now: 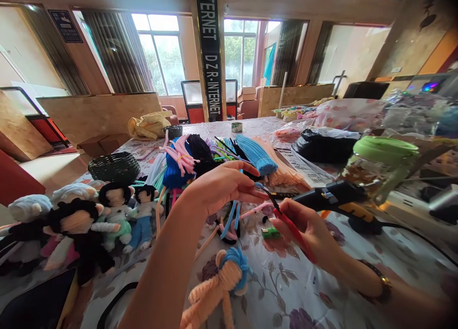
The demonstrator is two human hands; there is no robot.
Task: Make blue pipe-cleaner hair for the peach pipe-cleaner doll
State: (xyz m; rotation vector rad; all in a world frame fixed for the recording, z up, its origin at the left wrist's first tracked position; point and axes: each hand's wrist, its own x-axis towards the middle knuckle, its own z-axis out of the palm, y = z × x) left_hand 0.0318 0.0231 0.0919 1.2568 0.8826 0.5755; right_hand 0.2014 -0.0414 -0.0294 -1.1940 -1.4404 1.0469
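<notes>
My left hand (229, 185) reaches across the middle with its fingers closed on a blue pipe cleaner (262, 186), of which a short piece shows past the fingertips. Gripped in my right hand (304, 224) is a pair of red-handled pliers (294, 226), its dark jaws meeting the blue piece. Whether the jaws are closed on it I cannot tell. Below my hands lies a peach pipe-cleaner doll (214, 286) with blue curled hair. Blue pipe-cleaner lengths (231, 219) and a green lighter (271, 232) are on the flowered tablecloth (272, 291).
Finished dolls (77, 224) stand at left near a dark woven basket (113, 166). Bundles of blue pipe cleaners (255, 154) and peach pipe cleaners (282, 164) lie beyond my hands. At right are a black glue gun (332, 195) with a cord and a green-lidded jar (384, 150).
</notes>
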